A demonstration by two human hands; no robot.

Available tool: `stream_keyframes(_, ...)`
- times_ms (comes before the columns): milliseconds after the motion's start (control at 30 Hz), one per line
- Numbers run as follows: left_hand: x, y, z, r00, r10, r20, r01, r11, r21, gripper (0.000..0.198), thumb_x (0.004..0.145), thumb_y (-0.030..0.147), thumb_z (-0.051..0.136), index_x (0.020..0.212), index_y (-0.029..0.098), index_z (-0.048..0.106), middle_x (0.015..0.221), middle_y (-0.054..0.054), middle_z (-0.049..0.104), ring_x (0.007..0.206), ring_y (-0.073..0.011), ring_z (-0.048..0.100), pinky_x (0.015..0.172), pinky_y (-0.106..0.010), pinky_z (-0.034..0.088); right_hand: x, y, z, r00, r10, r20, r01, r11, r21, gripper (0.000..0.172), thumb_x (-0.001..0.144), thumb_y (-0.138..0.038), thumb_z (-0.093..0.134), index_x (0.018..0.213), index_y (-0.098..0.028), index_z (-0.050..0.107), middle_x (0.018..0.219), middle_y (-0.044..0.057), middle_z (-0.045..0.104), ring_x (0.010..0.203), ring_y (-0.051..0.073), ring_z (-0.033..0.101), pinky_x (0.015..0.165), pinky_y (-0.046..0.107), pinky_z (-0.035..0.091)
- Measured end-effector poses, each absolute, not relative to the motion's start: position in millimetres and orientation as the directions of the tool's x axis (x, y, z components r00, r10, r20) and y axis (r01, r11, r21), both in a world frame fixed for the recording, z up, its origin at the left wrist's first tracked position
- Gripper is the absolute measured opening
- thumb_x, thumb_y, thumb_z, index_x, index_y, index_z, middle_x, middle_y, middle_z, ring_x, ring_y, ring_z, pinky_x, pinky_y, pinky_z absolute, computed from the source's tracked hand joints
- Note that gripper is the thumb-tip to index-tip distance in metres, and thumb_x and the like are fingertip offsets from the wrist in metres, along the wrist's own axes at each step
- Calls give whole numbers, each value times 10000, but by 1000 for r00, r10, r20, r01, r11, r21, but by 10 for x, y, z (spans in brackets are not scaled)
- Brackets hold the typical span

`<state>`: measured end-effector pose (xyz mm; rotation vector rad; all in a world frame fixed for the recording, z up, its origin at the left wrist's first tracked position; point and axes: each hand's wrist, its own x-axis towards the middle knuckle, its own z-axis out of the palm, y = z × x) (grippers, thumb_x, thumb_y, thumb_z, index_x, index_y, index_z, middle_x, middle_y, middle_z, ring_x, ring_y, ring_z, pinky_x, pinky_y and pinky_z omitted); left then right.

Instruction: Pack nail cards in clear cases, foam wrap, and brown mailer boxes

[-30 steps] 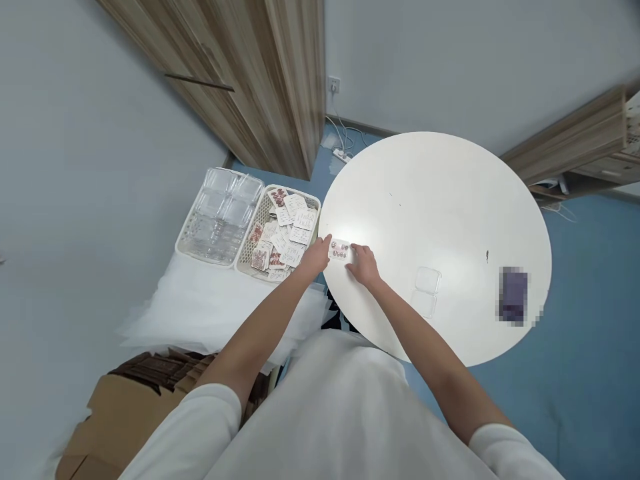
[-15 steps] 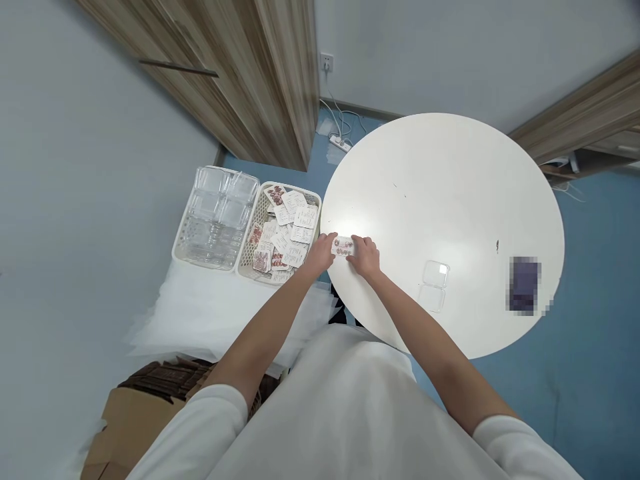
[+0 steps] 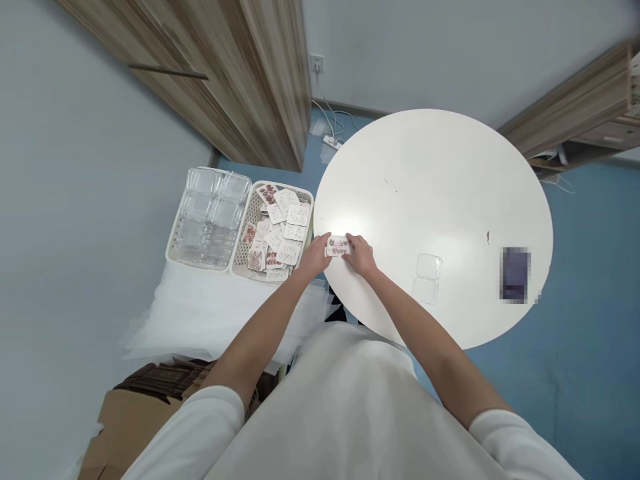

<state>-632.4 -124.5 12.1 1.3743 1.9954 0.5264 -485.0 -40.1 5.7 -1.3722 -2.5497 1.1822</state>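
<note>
At the left rim of the round white table (image 3: 440,167), my left hand (image 3: 315,256) grips one end of a small white card (image 3: 338,246). It bears rows of reddish-brown oval shapes, like press-on nails. My right hand (image 3: 361,256) is closed on the opposite end, so the card lies level between the fingertips of both hands. To the right of my right arm, an opened clear plastic case (image 3: 428,267) rests on the table, its two halves spread flat. Just left of my left hand stands a white basket (image 3: 240,257) full of similar cards (image 3: 289,252), some face down with printed text.
Another basket (image 3: 173,248) at far left holds stacked clear plastic cases (image 3: 207,213). White sheets (image 3: 200,313) lie below the baskets, with cardboard (image 3: 130,427) lower down. A blurred dark object (image 3: 515,273) lies at the table's right. A wooden cabinet (image 3: 270,80) stands behind.
The whole view has shifted slightly, so things appear a little further left. Both hands keep hold of the card, whose rows of ovals now show more clearly.
</note>
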Motion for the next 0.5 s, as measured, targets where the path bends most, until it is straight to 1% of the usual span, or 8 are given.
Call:
stream_keyframes(100, -6257, -1273, 170, -228, 938, -260, 658, 345, 669, 628, 684, 126, 570, 1270, 167, 347, 1004, -74, 502, 826, -187, 506, 709, -310, 438, -4734, -398, 79, -657, 686, -312, 639, 288, -714, 658, 692, -221, 587, 1296, -223, 327, 1117, 79, 452, 1036, 237, 440, 889, 395, 379)
stream_keyframes(200, -6156, -1275, 219, -200, 949, -243, 632, 315, 709, 626, 682, 146, 583, 1265, 173, 355, 984, -62, 504, 787, -169, 503, 711, -305, 439, -4560, -424, 122, -670, 683, -292, 585, 242, -775, 735, 679, -218, 601, 1333, -246, 265, 1140, 73, 406, 1076, 237, 414, 916, 401, 380)
stream_keyframes(267, -6056, -1265, 247, -176, 954, -243, 611, 299, 733, 630, 681, 160, 590, 1265, 183, 356, 982, -55, 503, 746, -153, 496, 698, -300, 441, -4411, -451, 165, -663, 695, -280, 569, 224, -792, 751, 687, -208, 591, 1345, -271, 235, 1145, 67, 387, 1081, 232, 411, 918, 409, 383)
stream_keyframes(367, -5838, -1251, 284, -133, 964, -230, 593, 263, 761, 644, 675, 172, 596, 1270, 190, 350, 984, -50, 500, 705, -138, 482, 698, -301, 441, -4130, -495, 233, -644, 715, -273, 567, 206, -797, 727, 705, -182, 560, 1346, -280, 231, 1134, 64, 383, 1039, 211, 436, 889, 393, 410)
stream_keyframes(500, -5419, -1268, 347, -47, 975, -217, 587, 202, 784, 658, 679, 189, 593, 1283, 194, 333, 980, -50, 502, 712, -146, 485, 708, -310, 442, -3626, -562, 292, -623, 732, -276, 578, 193, -793, 702, 723, -192, 549, 1342, -294, 234, 1110, 56, 401, 955, 184, 474, 844, 371, 441)
